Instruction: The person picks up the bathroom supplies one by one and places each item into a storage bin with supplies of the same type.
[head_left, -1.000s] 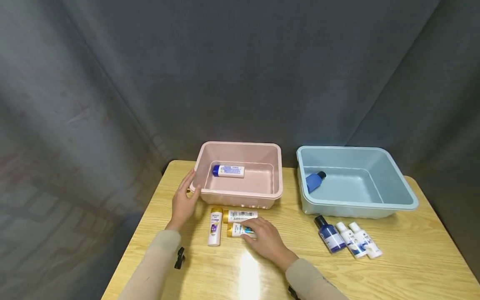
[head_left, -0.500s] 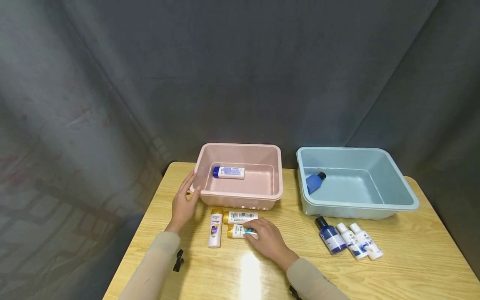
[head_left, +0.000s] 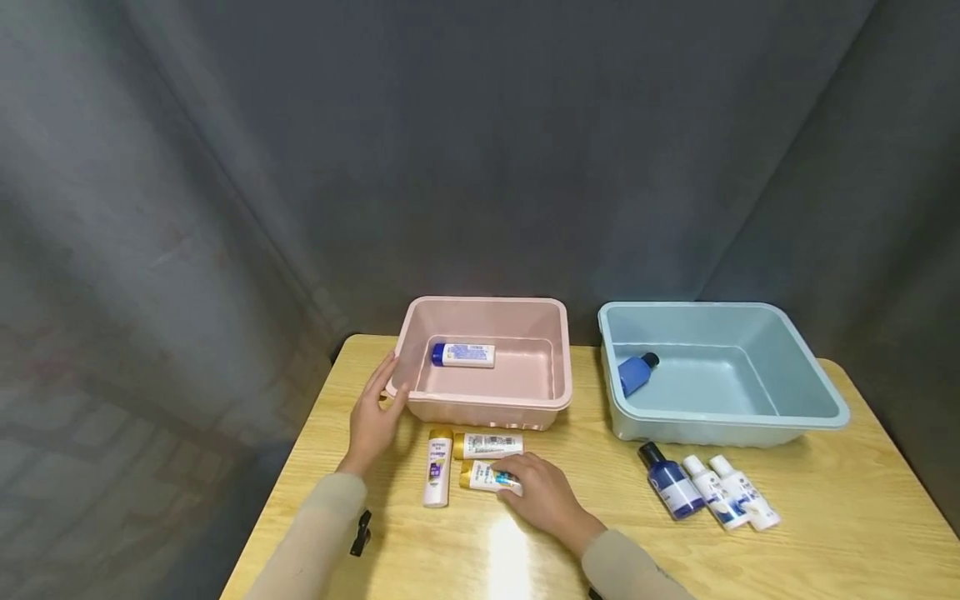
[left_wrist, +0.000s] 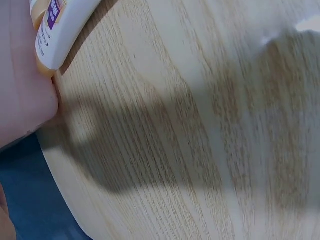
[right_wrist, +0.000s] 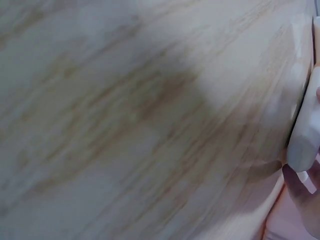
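My left hand (head_left: 375, 425) rests against the left front corner of a pink bin (head_left: 487, 410), its fingers along the outer side and its thumb at the front. My right hand (head_left: 545, 496) pinches the end of a white gold-capped bottle (head_left: 482, 476) lying on the table; thumb and fingers also straddle this bottle (right_wrist: 306, 132) in the right wrist view. Behind it lies a similar bottle (head_left: 492, 447). To their left is a third bottle (head_left: 437, 479) with a purple label. Inside the pink bin, a white bottle with a blue cap (head_left: 467, 356) lies on its side.
At the right stands a light blue bin (head_left: 720, 417) with a blue bottle (head_left: 634, 377) inside. In front of it lie a dark blue bottle (head_left: 671, 483) and two white bottles (head_left: 715, 493). A grey curtain (head_left: 510, 150) hangs behind the wooden table (head_left: 600, 550).
The head view has shifted slightly, so everything sits a little lower and farther right in it. Both hands keep nearly the same places at the bin and the bottle.
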